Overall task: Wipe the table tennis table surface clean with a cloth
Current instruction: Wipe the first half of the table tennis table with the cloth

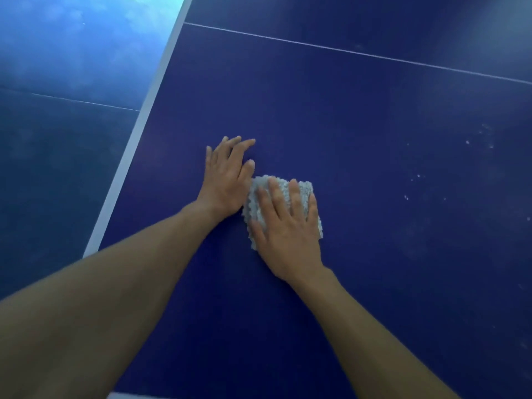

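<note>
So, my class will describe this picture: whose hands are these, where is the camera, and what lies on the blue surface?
No machine here: a person wears one camera on the head, looking down at their own bare arms. The blue surface is a table tennis table, with a white edge stripe. The right hand presses flat on a pale textured cloth; the left hand rests flat on the table beside it. Nothing is gripped. Small white specks lie further right.

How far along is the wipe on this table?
Done: the patch around the hands looks speck-free. In hand: the right hand presses the cloth flat on the table; the left hand rests on the table beside it. Left: white specks to the right are not yet wiped.
</note>
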